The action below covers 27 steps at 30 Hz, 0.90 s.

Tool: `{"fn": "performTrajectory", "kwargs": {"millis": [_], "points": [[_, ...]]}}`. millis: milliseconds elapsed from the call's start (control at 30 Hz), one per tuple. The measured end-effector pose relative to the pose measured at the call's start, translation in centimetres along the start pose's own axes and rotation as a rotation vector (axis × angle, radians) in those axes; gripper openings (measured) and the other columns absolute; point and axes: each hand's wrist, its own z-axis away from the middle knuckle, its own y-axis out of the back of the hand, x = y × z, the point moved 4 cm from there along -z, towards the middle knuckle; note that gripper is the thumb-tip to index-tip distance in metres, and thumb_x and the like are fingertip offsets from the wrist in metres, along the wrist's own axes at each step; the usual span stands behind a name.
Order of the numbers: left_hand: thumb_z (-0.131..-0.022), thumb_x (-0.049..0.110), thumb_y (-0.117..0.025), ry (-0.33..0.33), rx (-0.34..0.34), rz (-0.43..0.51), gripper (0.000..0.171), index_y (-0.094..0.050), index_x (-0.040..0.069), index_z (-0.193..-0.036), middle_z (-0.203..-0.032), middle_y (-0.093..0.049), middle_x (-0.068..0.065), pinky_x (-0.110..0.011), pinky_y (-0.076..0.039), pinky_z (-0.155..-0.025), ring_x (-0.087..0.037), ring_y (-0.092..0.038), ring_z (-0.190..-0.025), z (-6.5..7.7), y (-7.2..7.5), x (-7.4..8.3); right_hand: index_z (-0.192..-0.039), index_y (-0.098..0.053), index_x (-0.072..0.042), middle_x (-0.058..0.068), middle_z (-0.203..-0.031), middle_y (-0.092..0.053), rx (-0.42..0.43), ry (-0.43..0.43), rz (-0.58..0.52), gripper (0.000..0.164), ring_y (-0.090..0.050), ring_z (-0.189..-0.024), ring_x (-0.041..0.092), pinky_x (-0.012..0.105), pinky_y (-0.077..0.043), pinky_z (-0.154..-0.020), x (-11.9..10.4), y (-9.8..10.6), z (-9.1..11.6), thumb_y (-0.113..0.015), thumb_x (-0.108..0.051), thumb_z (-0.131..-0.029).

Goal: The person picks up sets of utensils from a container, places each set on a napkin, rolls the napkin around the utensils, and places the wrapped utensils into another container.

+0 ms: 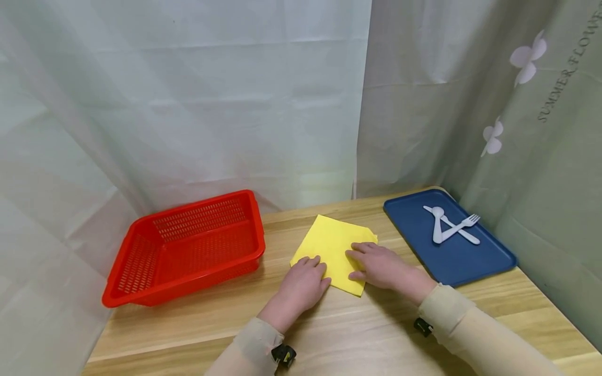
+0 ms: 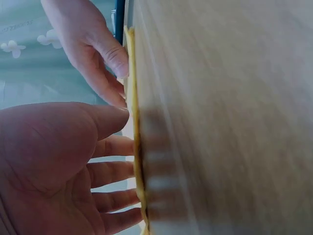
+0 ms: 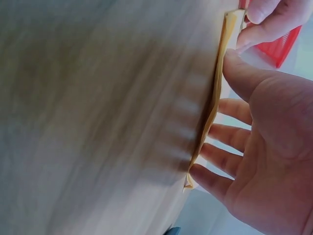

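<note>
A folded yellow cloth (image 1: 335, 245) lies flat on the wooden table, set at an angle. My left hand (image 1: 303, 282) rests with its fingertips on the cloth's near left edge. On its right side, the fingers of my right hand (image 1: 380, 265) are spread over the cloth and touch it. Seen edge-on in the left wrist view, the cloth (image 2: 137, 156) is a thin layered strip against the tabletop, with fingertips along it. The right wrist view shows the straight fingers of my right hand (image 3: 274, 137) against the same cloth (image 3: 211, 110).
A red plastic basket (image 1: 188, 284) with perforated walls stands on the left. At the right lies a blue tray (image 1: 418, 256) holding a white spoon (image 1: 437, 224), a white fork (image 1: 463, 225) and a third white utensil (image 1: 469, 238). Pale curtains (image 1: 244, 104) hang behind the table.
</note>
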Motion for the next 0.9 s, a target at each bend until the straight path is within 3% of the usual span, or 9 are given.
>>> {"fn": "performTrajectory", "kwargs": {"millis": [433,700,900], "points": [[-0.111,0.033,-0.067,-0.007,0.05,-0.013,0.031,-0.078,0.009,-0.129,-0.141,-0.074,-0.009,-0.048,-0.043,-0.124,-0.026,-0.062,-0.142,1.0,0.2,-0.4,-0.148,-0.068,-0.006,0.02,-0.149,-0.063,0.032,-0.017,0.035,0.062,-0.059,-0.134,0.043,0.062,-0.054,-0.107,-1.3,-0.3,0.8,-0.078,-0.048,-0.103],[-0.11,0.03,-0.069,-0.019,0.051,0.016,0.026,-0.078,0.01,-0.125,-0.141,-0.074,-0.011,-0.05,-0.044,-0.123,-0.028,-0.065,-0.139,1.5,0.2,-0.6,-0.145,-0.069,-0.007,0.019,-0.144,-0.065,0.054,-0.011,0.04,0.061,-0.06,-0.129,0.042,0.061,-0.054,-0.107,-1.9,-0.3,1.6,-0.079,-0.048,-0.101],[-0.108,0.027,-0.072,-0.041,0.069,0.044,0.025,-0.079,0.009,-0.124,-0.142,-0.073,-0.012,-0.051,-0.046,-0.122,-0.033,-0.066,-0.136,2.1,0.4,-0.9,-0.141,-0.072,-0.008,0.016,-0.139,-0.067,0.089,0.013,0.066,0.06,-0.062,-0.123,0.039,0.059,-0.058,-0.099,-2.4,-0.2,2.0,-0.083,-0.047,-0.099]]}}
